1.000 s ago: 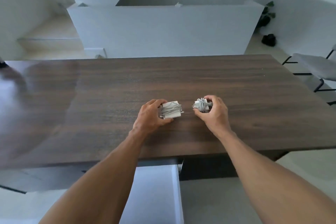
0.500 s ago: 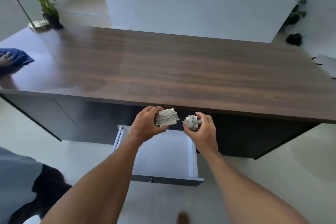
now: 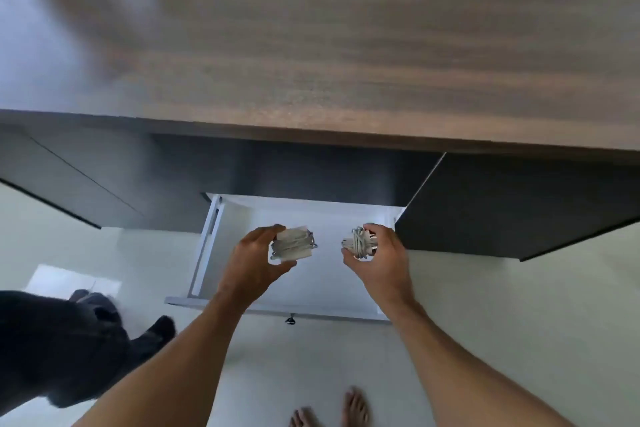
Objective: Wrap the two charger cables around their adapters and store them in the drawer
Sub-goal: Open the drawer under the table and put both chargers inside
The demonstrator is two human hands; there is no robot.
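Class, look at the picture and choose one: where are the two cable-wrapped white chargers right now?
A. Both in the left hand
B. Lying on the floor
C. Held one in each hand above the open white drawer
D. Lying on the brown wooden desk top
C: the left hand holds the flat cable-wrapped white charger and the right hand the bundled cable-wrapped white charger, both over the open white drawer.
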